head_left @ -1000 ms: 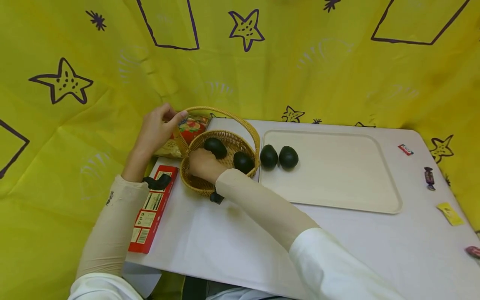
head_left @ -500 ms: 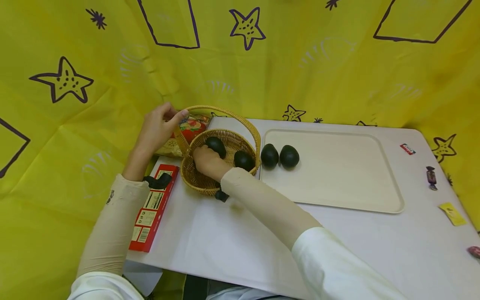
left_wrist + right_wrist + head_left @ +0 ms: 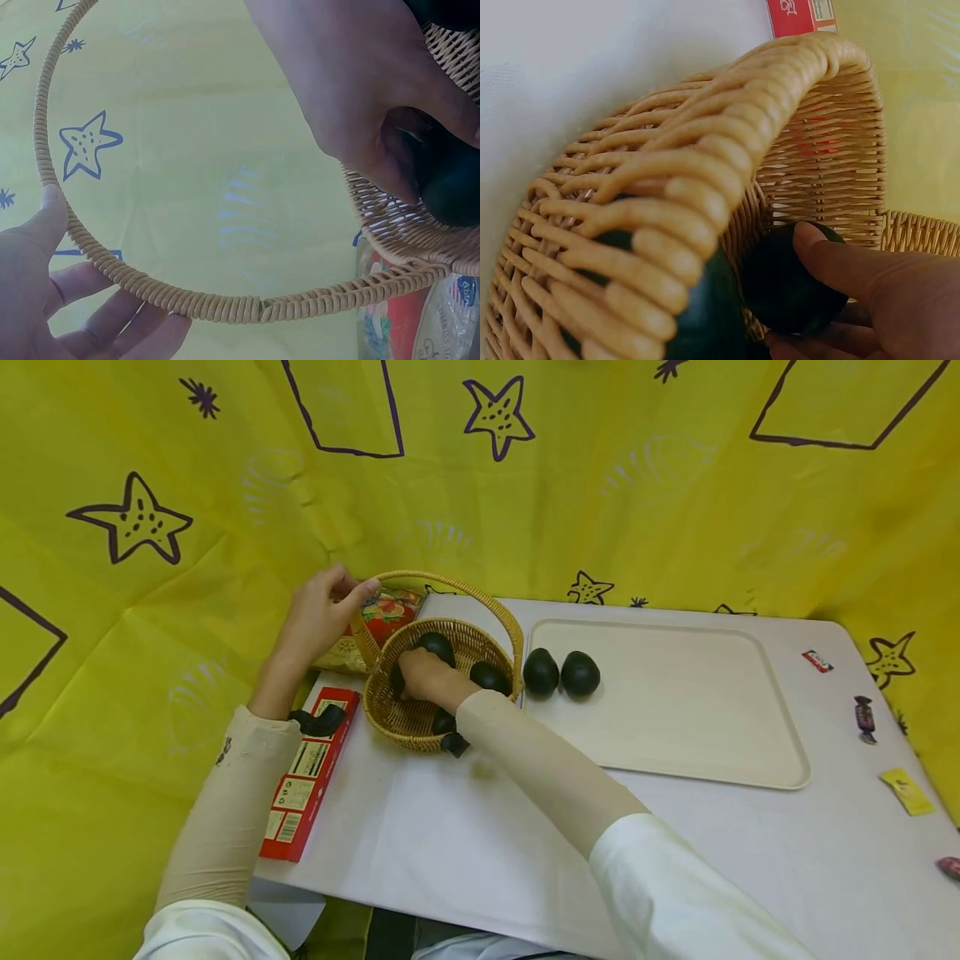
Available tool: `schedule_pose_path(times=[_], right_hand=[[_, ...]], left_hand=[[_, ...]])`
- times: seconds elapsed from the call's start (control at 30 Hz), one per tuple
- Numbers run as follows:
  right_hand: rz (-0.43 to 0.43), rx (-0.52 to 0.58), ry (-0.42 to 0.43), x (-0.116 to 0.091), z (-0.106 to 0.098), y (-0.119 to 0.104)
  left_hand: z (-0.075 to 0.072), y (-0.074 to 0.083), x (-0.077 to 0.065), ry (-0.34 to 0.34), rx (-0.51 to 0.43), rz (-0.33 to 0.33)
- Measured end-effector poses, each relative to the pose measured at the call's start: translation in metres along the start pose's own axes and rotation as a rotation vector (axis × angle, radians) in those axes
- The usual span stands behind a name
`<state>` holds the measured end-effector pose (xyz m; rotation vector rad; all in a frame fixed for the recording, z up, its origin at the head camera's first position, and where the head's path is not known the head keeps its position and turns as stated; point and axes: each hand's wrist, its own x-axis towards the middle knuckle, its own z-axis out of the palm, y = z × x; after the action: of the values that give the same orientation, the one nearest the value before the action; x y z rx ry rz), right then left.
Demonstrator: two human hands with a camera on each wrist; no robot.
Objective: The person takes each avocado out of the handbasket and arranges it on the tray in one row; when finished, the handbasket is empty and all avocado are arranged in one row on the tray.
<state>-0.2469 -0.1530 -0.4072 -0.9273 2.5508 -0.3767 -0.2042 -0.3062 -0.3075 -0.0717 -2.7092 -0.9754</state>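
Observation:
A wicker basket (image 3: 392,737) stands at the left of the table with dark green avocados in it. My left hand (image 3: 315,614) holds its arched handle (image 3: 217,307) between thumb and fingers. Inside the basket, my right hand (image 3: 429,680) grips one avocado (image 3: 784,281), thumb on its upper side and fingers beneath. Around that hand lie another avocado (image 3: 438,647) behind, one avocado (image 3: 490,677) to the right and one (image 3: 443,722) partly hidden under the wrist. Two avocados (image 3: 541,672) sit side by side on the left part of a cream tray (image 3: 675,710).
A red box (image 3: 307,777) lies left of the basket near the table's edge. Behind the basket is a printed food packet (image 3: 390,614). Several wrapped sweets, among them a yellow one (image 3: 907,790), lie along the right edge. A yellow curtain (image 3: 600,510) hangs behind the table.
My right hand has shifted slightly right inside the basket, and a dark avocado now shows under its fingers. Another appears below the wrist. The left hand stays on the handle.

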Motion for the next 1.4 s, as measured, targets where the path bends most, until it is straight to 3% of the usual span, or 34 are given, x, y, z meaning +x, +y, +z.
schedule_pose_path(times=[0.2,0.43,0.87,1.4], right_hand=[[0.015,0.015,0.003,0.0,-0.001,0.006],[0.029,0.126,-0.013,-0.005,-0.004,0.009],[-0.028,0.162,-0.05,-0.024,-0.007,0.005],[-0.142,0.286,0.122,-0.067,0.0,0.032]], left_hand=[[0.002,0.002,0.001,-0.001,-0.009,0.007],[0.001,0.003,0.001,-0.01,-0.007,0.009],[0.001,0.003,0.002,-0.012,0.002,0.018],[0.0,0.004,-0.002,-0.008,-0.008,0.002]])
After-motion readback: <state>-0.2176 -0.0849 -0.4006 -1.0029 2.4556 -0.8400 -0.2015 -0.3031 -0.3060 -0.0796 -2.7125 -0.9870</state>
